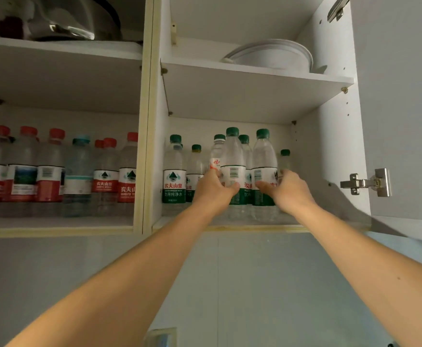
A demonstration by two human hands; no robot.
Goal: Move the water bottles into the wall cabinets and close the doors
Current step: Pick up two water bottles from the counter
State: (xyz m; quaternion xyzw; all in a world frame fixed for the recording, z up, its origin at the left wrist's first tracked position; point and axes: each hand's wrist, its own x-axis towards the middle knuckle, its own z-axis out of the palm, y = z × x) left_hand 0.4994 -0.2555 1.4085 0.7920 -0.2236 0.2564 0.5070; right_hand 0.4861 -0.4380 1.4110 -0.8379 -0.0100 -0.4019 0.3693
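Two open wall cabinets fill the view. In the right cabinet, several green-capped water bottles stand on the lower shelf [179, 222]. My left hand [213, 189] grips a green-capped bottle [233, 161] at its label, at the front of the group. My right hand [287, 190] grips a second green-capped bottle [263, 159] beside it. Both bottles stand upright at the shelf's front. The left cabinet's lower shelf [54, 225] holds a row of red-capped bottles [51, 166], one of them with a teal cap [79, 171].
The right cabinet door [402, 108] stands open at the right, its hinge [366, 182] close to my right hand. White dishes [272, 55] lie on the right upper shelf, a metal pot [79, 18] on the left upper shelf. Grey wall lies below the cabinets.
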